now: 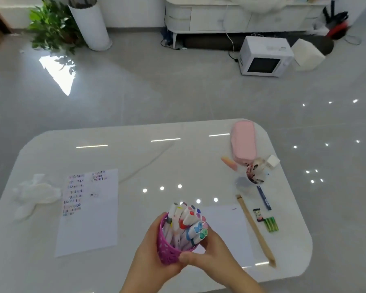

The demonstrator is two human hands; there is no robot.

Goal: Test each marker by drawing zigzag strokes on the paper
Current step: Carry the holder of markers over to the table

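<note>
**Marker holder in both hands, near centre of table**

Surface: glossy white table [178,157] with rounded corners, ceiling lights reflected in it. Room: grey tiled floor [135,92], white microwave [264,57] on the floor far right, potted plant [51,26] far left, white cabinet [220,17] along the far wall.

Purple perforated holder [169,250] sits at the near edge, centre. It is tilted, with the long axis running near-left to far-right and the mouth up and far-right. Markers [186,223] are packed inside, coloured cap ends pointing the same way.

Left hand [154,250] has its fingers curled round the holder's left side and base. Right hand [211,252] has its thumb on the base and its fingers wrapped at the rim. Can't tell if the holder touches the table.

Paper [97,218] with coloured zigzag rows lies left of the holder, a blank sheet [226,227] lies right, and a pink pencil case [243,142] sits far right.
</note>
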